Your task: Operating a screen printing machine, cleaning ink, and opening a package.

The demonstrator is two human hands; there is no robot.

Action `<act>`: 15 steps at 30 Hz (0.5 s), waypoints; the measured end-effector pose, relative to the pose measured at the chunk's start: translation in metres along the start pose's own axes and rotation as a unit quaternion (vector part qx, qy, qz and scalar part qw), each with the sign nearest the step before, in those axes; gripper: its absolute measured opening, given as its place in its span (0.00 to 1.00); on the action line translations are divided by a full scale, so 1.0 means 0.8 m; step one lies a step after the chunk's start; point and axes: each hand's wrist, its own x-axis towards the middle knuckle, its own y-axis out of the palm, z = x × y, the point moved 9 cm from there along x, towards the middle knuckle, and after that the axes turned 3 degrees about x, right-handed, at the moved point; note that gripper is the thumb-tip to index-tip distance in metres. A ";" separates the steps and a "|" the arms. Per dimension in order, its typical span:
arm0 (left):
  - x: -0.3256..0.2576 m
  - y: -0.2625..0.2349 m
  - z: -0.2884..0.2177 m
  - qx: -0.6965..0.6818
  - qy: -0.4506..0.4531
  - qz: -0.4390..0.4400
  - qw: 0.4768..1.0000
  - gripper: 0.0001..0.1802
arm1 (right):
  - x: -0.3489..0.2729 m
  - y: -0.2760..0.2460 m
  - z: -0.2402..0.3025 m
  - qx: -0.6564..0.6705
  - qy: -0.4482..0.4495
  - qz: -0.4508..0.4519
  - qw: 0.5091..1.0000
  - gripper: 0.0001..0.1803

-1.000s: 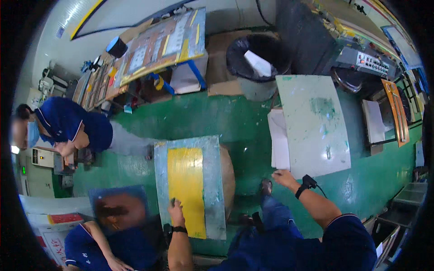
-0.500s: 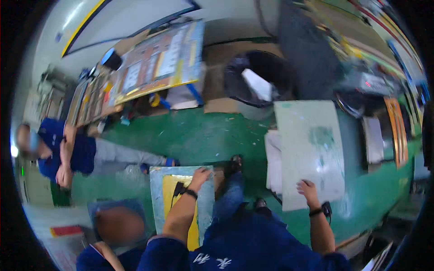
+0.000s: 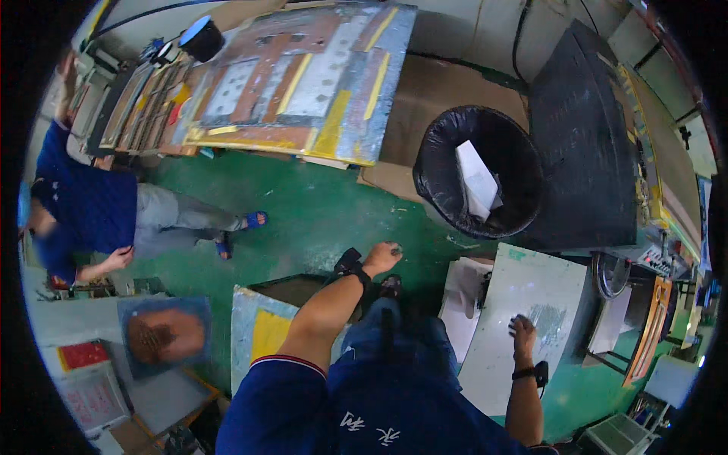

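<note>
My left hand (image 3: 383, 258) hangs in front of me above the green floor, its fingers loosely bent and nothing seen in them. Below and left of it lies a pale blue board (image 3: 244, 322) with a yellow patch (image 3: 271, 334), partly hidden by my forearm. My right hand (image 3: 523, 339) is over a whitish-green tabletop (image 3: 485, 364) with a grey smear on it, fingers apart and holding nothing. I cannot tell whether it touches the surface. White sheets (image 3: 460, 307) lie in a stack at the tabletop's left side. Each wrist wears a black strapped device.
A bin with a black liner (image 3: 440, 193) holds white scrap ahead. A large taped worktable (image 3: 345, 155) stands far left, a dark panel (image 3: 580, 174) far right. Another person (image 3: 91, 208) stands at left with one arm raised. A brown-topped stool (image 3: 189, 334) is near left.
My view has shifted, and the bin and worktable look nearer. My left hand has moved off the blue board, forward and right. The other person has unfolded their arms and raised one.
</note>
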 end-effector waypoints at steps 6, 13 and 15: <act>0.057 0.088 0.132 0.101 0.043 -0.016 0.994 0.15 | 0.103 0.063 0.042 -0.239 -0.226 -0.081 0.941 0.12; -0.151 0.109 0.270 0.250 0.010 0.261 0.933 0.17 | 0.118 0.081 0.012 -0.310 -0.306 -0.144 0.889 0.10; -0.196 0.076 0.265 0.253 -0.014 0.295 0.921 0.17 | 0.121 0.081 0.010 -0.311 -0.306 -0.152 0.887 0.09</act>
